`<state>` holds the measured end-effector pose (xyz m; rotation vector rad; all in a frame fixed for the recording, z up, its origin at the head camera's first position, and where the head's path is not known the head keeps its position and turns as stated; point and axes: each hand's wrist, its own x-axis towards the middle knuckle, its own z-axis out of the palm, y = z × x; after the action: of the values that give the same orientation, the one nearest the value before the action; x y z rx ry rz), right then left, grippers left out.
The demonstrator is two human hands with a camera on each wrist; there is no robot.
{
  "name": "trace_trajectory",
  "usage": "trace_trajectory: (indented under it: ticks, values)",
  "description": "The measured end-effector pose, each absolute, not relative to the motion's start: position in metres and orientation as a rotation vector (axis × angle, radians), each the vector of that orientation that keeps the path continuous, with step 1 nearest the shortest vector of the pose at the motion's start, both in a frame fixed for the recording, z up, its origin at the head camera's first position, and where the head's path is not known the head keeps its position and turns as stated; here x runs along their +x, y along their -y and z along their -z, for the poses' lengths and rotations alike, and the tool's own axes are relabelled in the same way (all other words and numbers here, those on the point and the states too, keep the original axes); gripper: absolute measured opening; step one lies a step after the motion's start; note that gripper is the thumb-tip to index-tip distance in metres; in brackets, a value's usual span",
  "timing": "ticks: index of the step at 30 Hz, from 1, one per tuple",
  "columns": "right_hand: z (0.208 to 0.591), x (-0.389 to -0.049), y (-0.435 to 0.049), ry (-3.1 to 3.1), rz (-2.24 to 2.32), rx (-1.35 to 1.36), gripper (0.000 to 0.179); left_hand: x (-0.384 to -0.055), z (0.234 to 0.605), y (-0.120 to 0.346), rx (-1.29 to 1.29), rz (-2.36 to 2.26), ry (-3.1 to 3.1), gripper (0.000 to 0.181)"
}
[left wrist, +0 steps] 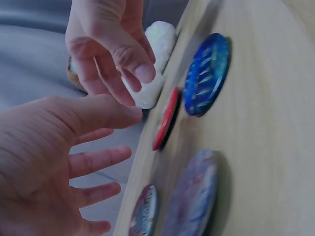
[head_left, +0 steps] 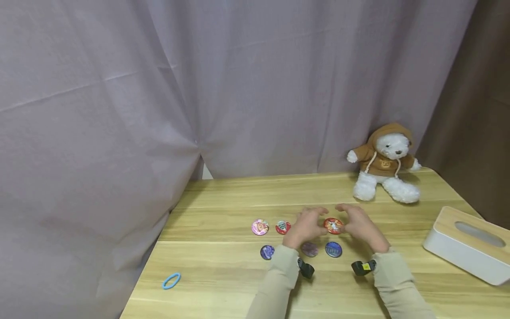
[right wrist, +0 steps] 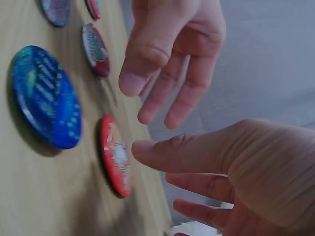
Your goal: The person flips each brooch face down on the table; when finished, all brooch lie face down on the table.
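Note:
A red round badge (head_left: 333,226) with a pale picture lies on the wooden table between my two hands. My left hand (head_left: 307,225) hovers on its left side, fingers spread, holding nothing. From the right, my right hand (head_left: 361,225) faces it with fingers loosely bent and nothing in them. Both wrist views show a gap between the thumbs and the badge (right wrist: 116,156). Nearer me lie a blue badge (head_left: 333,249) and a mauve badge (head_left: 309,249). Left of my left hand are a red-and-green badge (head_left: 283,227), a pink badge (head_left: 260,227) and a purple-blue badge (head_left: 267,252).
A white teddy bear (head_left: 392,153) in a brown hoodie sits at the back right against the grey curtain (head_left: 259,88). A white tissue box (head_left: 462,252) with a wooden lid stands at the right. A blue ring (head_left: 171,281) lies at the front left.

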<state>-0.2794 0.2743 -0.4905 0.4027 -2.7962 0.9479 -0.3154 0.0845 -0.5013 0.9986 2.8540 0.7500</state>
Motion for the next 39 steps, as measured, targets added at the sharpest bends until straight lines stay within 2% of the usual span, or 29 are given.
trace_trajectory:
  ticks: [5, 13, 22, 31, 39]
  values:
    - [0.503, -0.280, -0.273, 2.800, -0.939, 0.423, 0.067, -0.313, 0.507, -0.091, 1.005, -0.645, -2.865, 0.057]
    - [0.498, -0.283, -0.277, 2.854, -0.891, 0.362, 0.065, -0.317, 0.509, -0.097, 1.041, -0.547, -2.912, 0.047]
    - [0.500, -0.283, -0.279, 2.902, -0.860, 0.405, 0.051, -0.320, 0.511, -0.096, 1.030, -0.574, -2.910, 0.032]
    - [0.494, -0.275, -0.283, 2.949, -0.956, 0.397, 0.033, -0.315, 0.513, -0.093, 0.966, -0.694, -2.872, 0.025]
    - [0.488, -0.280, -0.282, 2.849, -1.097, 0.500, 0.028, -0.317, 0.514, -0.092, 0.999, -0.748, -2.881, 0.016]
